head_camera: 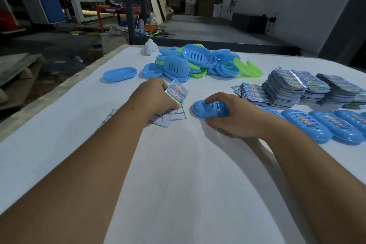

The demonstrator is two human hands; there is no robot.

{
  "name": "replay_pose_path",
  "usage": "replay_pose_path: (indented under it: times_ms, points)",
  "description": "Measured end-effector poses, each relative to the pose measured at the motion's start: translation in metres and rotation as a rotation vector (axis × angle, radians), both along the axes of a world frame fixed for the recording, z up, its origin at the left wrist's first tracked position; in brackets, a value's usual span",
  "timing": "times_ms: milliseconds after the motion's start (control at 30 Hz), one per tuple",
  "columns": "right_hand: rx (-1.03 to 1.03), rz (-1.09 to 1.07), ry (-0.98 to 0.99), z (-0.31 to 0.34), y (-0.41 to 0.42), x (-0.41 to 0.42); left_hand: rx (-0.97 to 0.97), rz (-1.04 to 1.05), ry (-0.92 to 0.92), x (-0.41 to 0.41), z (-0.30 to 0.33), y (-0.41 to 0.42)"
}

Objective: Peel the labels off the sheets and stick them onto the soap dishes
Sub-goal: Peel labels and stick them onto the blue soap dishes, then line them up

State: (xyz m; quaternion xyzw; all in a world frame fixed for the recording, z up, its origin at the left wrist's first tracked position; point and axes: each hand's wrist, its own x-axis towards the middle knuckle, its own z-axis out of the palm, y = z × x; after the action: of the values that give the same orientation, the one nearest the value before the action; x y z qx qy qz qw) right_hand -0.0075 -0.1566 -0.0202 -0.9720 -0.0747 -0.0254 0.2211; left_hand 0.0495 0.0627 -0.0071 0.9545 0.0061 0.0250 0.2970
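Item: blue oval plastic soap dish (210, 109), upturned on the white-covered desk (178, 174), slotted base facing up. The right hand (233, 117) holds it, fingers curled over the far rim and thumb at the near edge. Its long axis runs roughly left to right, tilted slightly away on the left.

Item: small printed label sheet with blue and green print (177, 93). The left hand (156, 97) pinches it upright, just left of the dish and not touching it. Whether a label is already lifted cannot be told.

Item: spent white backing sheets (170, 118), lying flat under and beside the left hand.

Key relation: the sheet stands directly left of the dish. The left hand carries the label and the right hand steadies the target, so the likely move is a short carry rightward onto the upturned base, label aligned with the long axis.

Stock: heap of unlabelled blue and green plastic soap dishes (194, 63) at the far side; stacks of printed label sheets (293, 87) far right; row of labelled blue dishes (324, 125) near right.
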Motion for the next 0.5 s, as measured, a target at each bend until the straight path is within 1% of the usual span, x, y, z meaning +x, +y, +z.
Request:
replay_pose_path:
  times_ms: [67,100,133,167,233,300,333,400,433,500]
  points:
    - [-0.01,-0.003,0.0,0.0,0.0,0.0,0.118,0.031,-0.123,0.0,-0.001,-0.002]
    - [-0.017,-0.006,0.001,0.0,0.0,0.0,0.124,0.045,-0.185,0.001,-0.001,-0.003]
    - [-0.015,-0.009,-0.003,0.0,0.0,-0.001,0.08,0.049,-0.23,0.001,-0.001,-0.004]
    - [0.002,-0.016,-0.021,0.0,0.0,-0.001,-0.019,0.035,-0.249,0.003,0.0,-0.006]
    - [0.077,-0.044,-0.115,0.001,0.001,-0.001,-0.316,-0.03,-0.211,0.004,0.005,-0.011]
    - [0.231,-0.085,-0.223,0.003,0.003,0.002,-0.56,-0.086,-0.142,-0.001,0.01,-0.017]
    - [0.349,-0.092,-0.247,0.005,0.004,0.003,-0.621,-0.121,-0.117,-0.003,0.011,-0.02]
    - [0.614,-0.077,-0.223,0.009,0.007,0.004,-0.656,-0.205,-0.092,-0.007,0.01,-0.025]
    - [0.695,-0.067,-0.22,0.01,0.008,0.004,-0.645,-0.245,-0.085,-0.008,0.009,-0.027]
    - [0.749,-0.064,-0.256,0.012,0.008,0.003,-0.615,-0.296,-0.078,-0.01,0.007,-0.03]
